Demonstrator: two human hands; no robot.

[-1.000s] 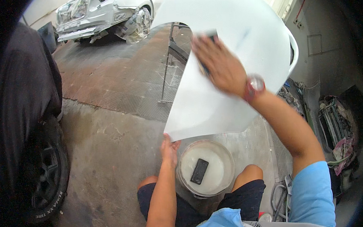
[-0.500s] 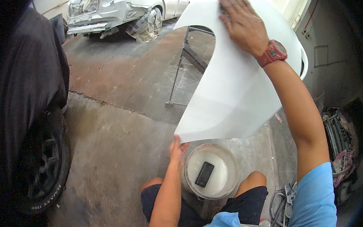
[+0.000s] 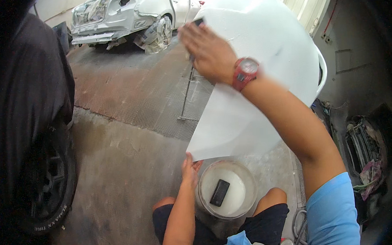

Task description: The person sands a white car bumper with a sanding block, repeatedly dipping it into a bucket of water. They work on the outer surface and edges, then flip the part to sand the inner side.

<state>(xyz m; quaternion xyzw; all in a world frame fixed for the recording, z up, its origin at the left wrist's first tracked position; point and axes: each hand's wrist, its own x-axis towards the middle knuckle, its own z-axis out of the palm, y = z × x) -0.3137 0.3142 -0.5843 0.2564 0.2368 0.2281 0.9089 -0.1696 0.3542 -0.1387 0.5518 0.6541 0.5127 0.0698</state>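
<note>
My left hand grips the lower corner of a white car fender, thumb and fingers about its edge. My right hand, with a red watch on the wrist, is stretched out at the fender's left side, over the curved wheel-arch cutout. A dark flat pad shows past its fingertips; most of it is hidden under the fingers. Wet streaks and a small grey mark lie on the white surface. Below the fender, between my knees, stands a round bucket of cloudy whitish liquid, with a black rectangular block in it.
A dark-covered vehicle with a black tyre stands at the left. Farther back is a partly masked silver-white car. Part of a metal stand shows under the fender. Dark car parts lie at the right, and a grey hose is near my right side.
My right hand has swept left and a little down across the fender to its cutout edge, carrying the dark pad. My left hand keeps its grip on the corner.
</note>
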